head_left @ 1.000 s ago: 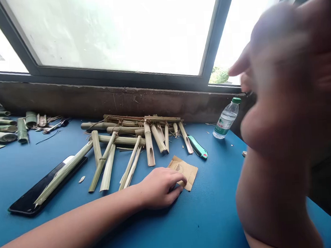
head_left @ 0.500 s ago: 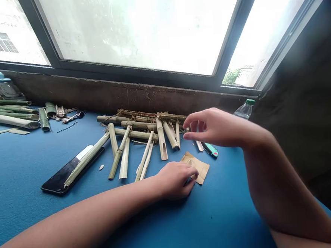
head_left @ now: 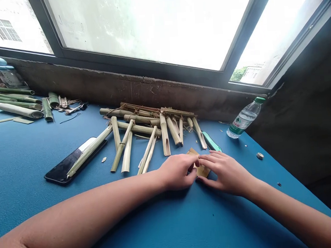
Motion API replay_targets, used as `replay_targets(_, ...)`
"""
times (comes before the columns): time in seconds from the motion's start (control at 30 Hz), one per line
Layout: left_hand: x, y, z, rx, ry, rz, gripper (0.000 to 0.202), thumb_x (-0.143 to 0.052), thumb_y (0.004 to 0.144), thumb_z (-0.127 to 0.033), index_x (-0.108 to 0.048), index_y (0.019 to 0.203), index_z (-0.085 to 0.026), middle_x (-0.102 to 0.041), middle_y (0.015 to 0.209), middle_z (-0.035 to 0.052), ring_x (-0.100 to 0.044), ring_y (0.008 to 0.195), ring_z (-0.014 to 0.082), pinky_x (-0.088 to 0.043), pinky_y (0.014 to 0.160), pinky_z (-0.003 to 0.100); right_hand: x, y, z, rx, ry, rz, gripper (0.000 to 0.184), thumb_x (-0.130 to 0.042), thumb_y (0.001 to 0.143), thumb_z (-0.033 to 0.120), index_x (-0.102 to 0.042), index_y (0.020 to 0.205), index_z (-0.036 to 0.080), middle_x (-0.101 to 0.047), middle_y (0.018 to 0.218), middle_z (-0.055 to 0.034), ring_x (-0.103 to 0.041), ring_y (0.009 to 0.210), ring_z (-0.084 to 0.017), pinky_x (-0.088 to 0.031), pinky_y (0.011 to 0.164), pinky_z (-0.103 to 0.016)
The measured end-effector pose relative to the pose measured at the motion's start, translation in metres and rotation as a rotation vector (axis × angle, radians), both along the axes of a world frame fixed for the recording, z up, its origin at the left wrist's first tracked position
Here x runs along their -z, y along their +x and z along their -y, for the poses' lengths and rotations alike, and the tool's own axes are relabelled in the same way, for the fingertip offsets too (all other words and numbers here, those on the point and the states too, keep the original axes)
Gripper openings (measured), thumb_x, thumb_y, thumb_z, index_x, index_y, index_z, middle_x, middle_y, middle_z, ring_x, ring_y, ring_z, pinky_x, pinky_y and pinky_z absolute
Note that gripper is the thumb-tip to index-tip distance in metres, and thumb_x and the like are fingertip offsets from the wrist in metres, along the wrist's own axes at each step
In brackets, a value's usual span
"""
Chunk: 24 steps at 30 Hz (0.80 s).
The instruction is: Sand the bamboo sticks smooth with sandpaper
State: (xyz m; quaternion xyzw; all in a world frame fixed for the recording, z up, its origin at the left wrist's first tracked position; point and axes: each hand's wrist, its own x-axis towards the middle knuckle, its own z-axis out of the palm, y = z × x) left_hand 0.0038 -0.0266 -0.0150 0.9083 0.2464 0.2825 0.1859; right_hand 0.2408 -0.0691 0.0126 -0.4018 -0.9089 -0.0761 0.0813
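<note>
Now: left hand [head_left: 176,172] grip pinched on brown paper [head_left: 201,170], right hand [head_left: 227,171] flat, fingers apart; opposed pulls could tear it.

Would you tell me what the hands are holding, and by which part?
The left hand and right hand grip a small brown paper piece by its near end, on the blue table.

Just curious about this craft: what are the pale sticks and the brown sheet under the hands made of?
Sticks: likely split bamboo, matt pale green-tan, hollow troughs showing. Brown sheet: probably thin paper or card, matt; mostly covered.
</note>
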Motion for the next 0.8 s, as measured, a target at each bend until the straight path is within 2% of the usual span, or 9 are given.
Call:
replay_targets(0.07, -0.001, 0.0, 0.001, 0.015, 0.009, -0.001, 0.016, -0.06, 0.092, -0.022, -0.068, 0.106, -0.021, -0.075, 0.094, 0.0047, -0.071, 0.086, 0.0226, -0.05, 0.077, 0.031, 0.007, -0.002, 0.0, -0.081, 0.134, 0.062, 0.029, -0.059, 0.101, 0.032, -0.07, 0.121, 0.016, -0.078, 0.119, -0.0125, -0.075, 0.103, -0.029, -0.052, 0.107, -0.05)
replay_targets(0.13, -0.002, 0.0, 0.002, 0.018, 0.017, 0.002, 0.015, -0.058, 0.093, -0.022, -0.068, 0.105, -0.021, -0.074, 0.093, 0.0048, -0.07, 0.087, 0.0224, -0.05, 0.078, 0.032, 0.013, -0.002, -0.002, -0.114, 0.241, 0.13, 0.022, -0.056, 0.099, 0.023, -0.072, 0.11, 0.014, -0.079, 0.105, -0.0115, -0.075, 0.09, -0.027, -0.055, 0.094, -0.046)
replay_targets(0.3, -0.011, 0.001, 0.009, -0.036, 0.022, 0.035, 0.017, -0.054, 0.095, -0.021, -0.067, 0.107, -0.021, -0.07, 0.091, 0.003, -0.066, 0.085, 0.0195, -0.05, 0.081, 0.031, 0.018, 0.0, -0.014, -0.019, 0.32, 0.171, 0.019, -0.053, 0.101, 0.019, -0.071, 0.098, 0.016, -0.074, 0.089, -0.009, -0.071, 0.077, -0.025, -0.05, 0.071, -0.04)
replay_targets(0.4, -0.034, -0.003, 0.01, -0.117, 0.015, 0.045, 0.02, -0.054, 0.097, -0.027, -0.066, 0.113, -0.021, -0.069, 0.098, 0.0044, -0.066, 0.09, 0.0205, -0.049, 0.08, 0.031, 0.015, 0.001, -0.023, -0.002, 0.311, 0.157, 0.021, -0.053, 0.105, 0.025, -0.071, 0.098, 0.017, -0.074, 0.086, -0.007, -0.071, 0.076, -0.024, -0.048, 0.068, -0.038)
replay_targets(0.5, -0.064, -0.017, -0.002, -0.246, -0.009, 0.025, 0.024, -0.061, 0.096, -0.037, -0.066, 0.116, -0.024, -0.07, 0.11, 0.0073, -0.066, 0.097, 0.0258, -0.048, 0.084, 0.037, 0.01, 0.001, -0.029, 0.058, 0.232, 0.092, 0.032, -0.057, 0.104, 0.046, -0.071, 0.103, 0.017, -0.076, 0.095, -0.01, -0.072, 0.085, -0.027, -0.05, 0.069, -0.038)
replay_targets(0.6, -0.083, -0.036, -0.019, -0.403, -0.118, 0.001, 0.022, -0.068, 0.092, -0.041, -0.068, 0.102, -0.021, -0.068, 0.089, 0.0059, -0.065, 0.082, 0.0262, -0.049, 0.075, 0.036, 0.007, -0.001, -0.034, 0.077, 0.167, 0.071, 0.033, -0.058, 0.103, 0.046, -0.072, 0.102, 0.017, -0.076, 0.096, -0.0128, -0.073, 0.083, -0.028, -0.05, 0.066, -0.037)
replay_targets(0.67, -0.082, -0.046, -0.025, -0.465, -0.219, 0.007, 0.027, -0.066, 0.093, -0.043, -0.066, 0.108, -0.021, -0.068, 0.087, 0.004, -0.065, 0.07, 0.0216, -0.049, 0.065, 0.033, 0.007, -0.003, -0.037, 0.035, 0.177, 0.094, 0.024, -0.057, 0.102, 0.033, -0.072, 0.093, 0.016, -0.075, 0.087, -0.0115, -0.072, 0.075, -0.026, -0.047, 0.062, -0.036)
replay_targets(0.73, -0.075, -0.053, -0.024, -0.549, -0.283, 0.042, 0.034, -0.058, 0.098, -0.046, -0.059, 0.12, -0.02, -0.069, 0.098, 0.0054, -0.062, 0.059, 0.0169, -0.048, 0.058, 0.031, 0.006, -0.002, -0.04, -0.015, 0.202, 0.103, 0.021, -0.056, 0.098, 0.021, -0.07, 0.083, 0.016, -0.073, 0.078, -0.0094, -0.069, 0.067, -0.023, -0.044, 0.059, -0.036)
replay_targets(0.8, -0.066, -0.056, -0.021, -0.618, -0.301, 0.054, 0.039, -0.058, 0.097, -0.049, -0.056, 0.124, -0.02, -0.069, 0.108, 0.0088, -0.066, 0.069, 0.0192, -0.051, 0.064, 0.032, 0.003, 0.002, -0.041, -0.051, 0.25, 0.089, 0.021, -0.055, 0.096, 0.016, -0.07, 0.081, 0.016, -0.071, 0.075, -0.0085, -0.066, 0.064, -0.022, -0.041, 0.057, -0.036)
